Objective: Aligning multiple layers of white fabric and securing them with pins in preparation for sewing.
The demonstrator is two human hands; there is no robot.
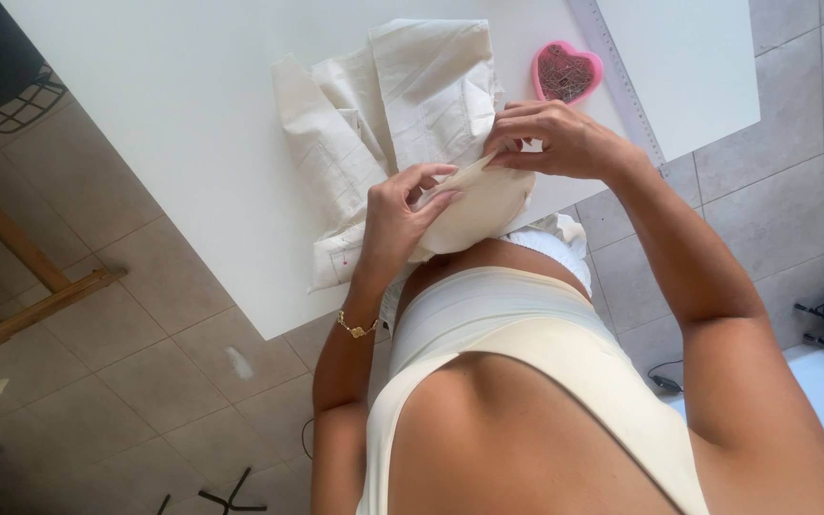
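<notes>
A crumpled piece of cream fabric (402, 105) lies on the white table (174, 114), with one folded edge hanging over the near side. My left hand (401, 215) pinches that folded edge from below, thumb and fingers closed on the cloth. My right hand (555, 138) grips the same edge a little farther right, fingertips pressed together on the fold. A gold bracelet sits on my left wrist.
A pink heart-shaped pin holder (566, 72) with several pins rests on the table just beyond my right hand. A long clear ruler (622, 81) lies beside it. The floor is tiled; a wooden frame (21, 286) stands at left, and a dark wire basket (11, 95).
</notes>
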